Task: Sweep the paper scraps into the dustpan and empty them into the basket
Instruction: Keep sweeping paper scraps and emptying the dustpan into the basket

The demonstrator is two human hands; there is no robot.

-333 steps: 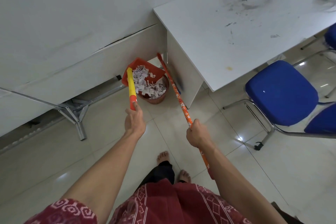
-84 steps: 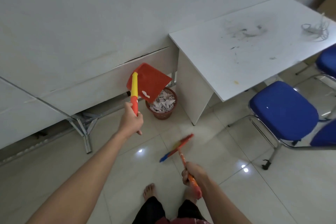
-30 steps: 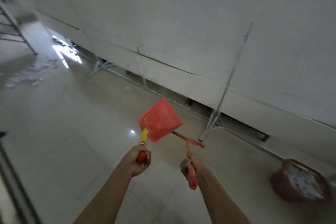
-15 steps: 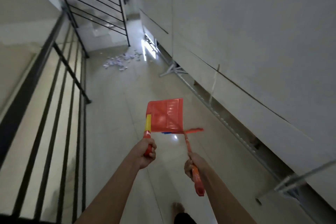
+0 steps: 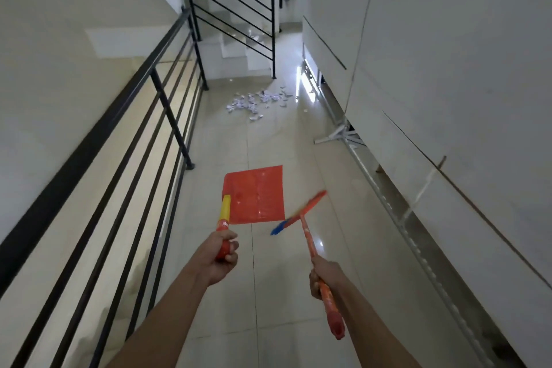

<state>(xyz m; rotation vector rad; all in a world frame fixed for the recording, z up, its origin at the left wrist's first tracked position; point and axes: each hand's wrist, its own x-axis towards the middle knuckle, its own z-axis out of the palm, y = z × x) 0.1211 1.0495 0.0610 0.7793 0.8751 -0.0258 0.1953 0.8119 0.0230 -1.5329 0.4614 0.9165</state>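
— Where did the scraps lie, in the head view?

— The scraps [image 5: 257, 100] lay in a loose pile on the floor [image 5: 268, 140], near the far end of the railing [image 5: 167, 116]. Both hands were well short of them, beside the near part of the same railing.

— And how did the hands hold?

— The left hand [image 5: 222, 257] had its fingers wrapped round the red end of the dustpan [image 5: 254, 193] handle. The dustpan hung in the air with nothing in it, and its long axis ran along the railing, toward the pile. The right hand [image 5: 324, 276] was closed round the broom [image 5: 307, 236] stick. The broom head was off the floor and lay crosswise, farther from the railing than the dustpan.

— Which hand was nearer to the pile?

— About equal, I think. The front edge of the dustpan reached a little farther than the broom head. The pile was straight ahead, so in my judgement the next move called for walking along the railing first, and only then lowering the dustpan beside the scraps.

— And the basket?

— It was not in view.
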